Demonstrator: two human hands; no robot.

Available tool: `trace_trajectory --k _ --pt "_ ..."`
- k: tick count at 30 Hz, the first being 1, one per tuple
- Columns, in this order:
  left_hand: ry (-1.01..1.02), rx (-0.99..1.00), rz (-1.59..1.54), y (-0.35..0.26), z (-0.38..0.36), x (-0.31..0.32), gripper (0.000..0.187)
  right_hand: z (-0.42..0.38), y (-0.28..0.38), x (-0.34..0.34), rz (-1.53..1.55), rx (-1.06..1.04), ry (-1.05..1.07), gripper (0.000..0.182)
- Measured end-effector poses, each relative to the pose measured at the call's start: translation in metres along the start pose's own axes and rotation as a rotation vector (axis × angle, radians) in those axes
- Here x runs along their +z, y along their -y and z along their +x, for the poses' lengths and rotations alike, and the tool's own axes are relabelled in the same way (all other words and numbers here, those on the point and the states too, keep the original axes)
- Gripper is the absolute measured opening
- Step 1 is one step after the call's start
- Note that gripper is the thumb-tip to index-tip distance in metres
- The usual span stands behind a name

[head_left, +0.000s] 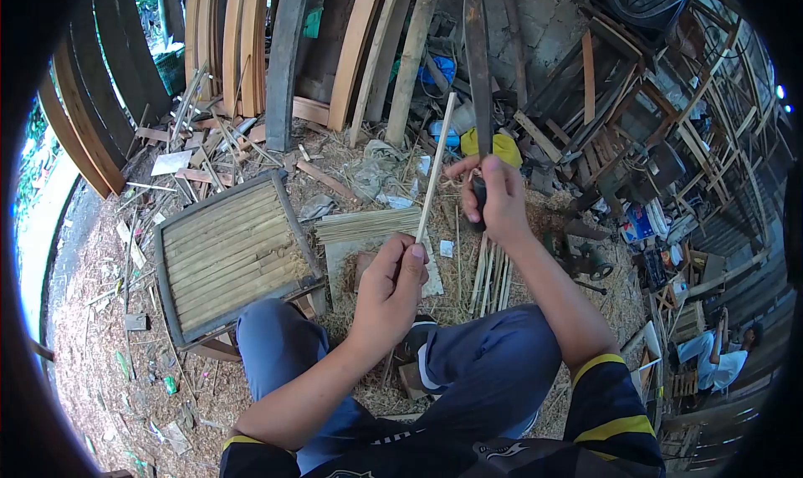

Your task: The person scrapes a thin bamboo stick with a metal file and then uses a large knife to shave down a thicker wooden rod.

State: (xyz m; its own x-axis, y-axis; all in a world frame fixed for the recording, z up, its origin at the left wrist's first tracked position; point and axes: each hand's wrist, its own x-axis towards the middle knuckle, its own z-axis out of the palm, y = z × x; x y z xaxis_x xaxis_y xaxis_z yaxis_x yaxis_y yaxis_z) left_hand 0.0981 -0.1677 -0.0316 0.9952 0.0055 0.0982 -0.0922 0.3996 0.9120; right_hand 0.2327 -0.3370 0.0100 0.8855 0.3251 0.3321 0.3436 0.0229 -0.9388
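My left hand [391,287] grips the lower end of a thin pale bamboo strip [437,168] that points up and away from me. My right hand [495,198] holds the dark handle of a long machete [478,60], blade pointing upward, and its fingers touch the strip near its middle. A bundle of cut bamboo strips [368,224] lies on the ground just beyond my left hand. More thin strips [492,270] lie below my right hand. My knees in blue trousers are in front of me.
A woven bamboo panel in a dark frame [230,252] rests at my left. Planks and curved boards [251,43] lean against the back wall. Wooden chair frames [636,118] are stacked at the right. Another person [719,357] sits far right. Shavings cover the ground.
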Motion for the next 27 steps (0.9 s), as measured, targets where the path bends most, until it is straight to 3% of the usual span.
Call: trace_trajectory --k 3,6,9,12,15,17,21,24,27 --pt "-0.014 -0.012 0.056 0.0 -0.001 -0.003 0.023 -0.001 -0.004 -0.017 -0.231 -0.192 0.076 0.05" --pt "0.019 -0.025 0.099 -0.004 -0.002 -0.007 0.025 -0.006 0.007 -0.021 -0.819 -0.466 0.185 0.051" --pt "0.038 -0.136 -0.07 -0.01 -0.004 -0.009 0.029 -0.008 0.007 0.0 -1.06 -0.698 0.23 0.063" --pt "0.004 -0.128 -0.008 -0.005 -0.003 -0.014 0.03 -0.015 0.003 0.012 -1.104 -0.688 0.301 0.062" --pt "-0.01 -0.311 -0.142 -0.016 -0.012 -0.02 0.029 -0.016 0.006 0.017 -1.118 -0.697 0.318 0.062" --pt "0.035 -0.265 -0.163 -0.022 -0.017 -0.025 0.03 -0.004 0.007 0.009 -1.105 -0.709 0.295 0.062" --pt "0.061 -0.149 -0.047 -0.017 -0.024 -0.029 0.031 0.0 0.008 0.004 -1.001 -0.367 0.02 0.061" --pt "0.01 -0.182 0.002 -0.014 -0.026 -0.034 0.027 -0.016 0.003 0.028 -1.115 -0.771 0.25 0.065" --pt "0.025 -0.095 0.168 -0.01 -0.019 -0.048 0.026 -0.005 0.002 0.027 -1.159 -0.731 0.328 0.067"
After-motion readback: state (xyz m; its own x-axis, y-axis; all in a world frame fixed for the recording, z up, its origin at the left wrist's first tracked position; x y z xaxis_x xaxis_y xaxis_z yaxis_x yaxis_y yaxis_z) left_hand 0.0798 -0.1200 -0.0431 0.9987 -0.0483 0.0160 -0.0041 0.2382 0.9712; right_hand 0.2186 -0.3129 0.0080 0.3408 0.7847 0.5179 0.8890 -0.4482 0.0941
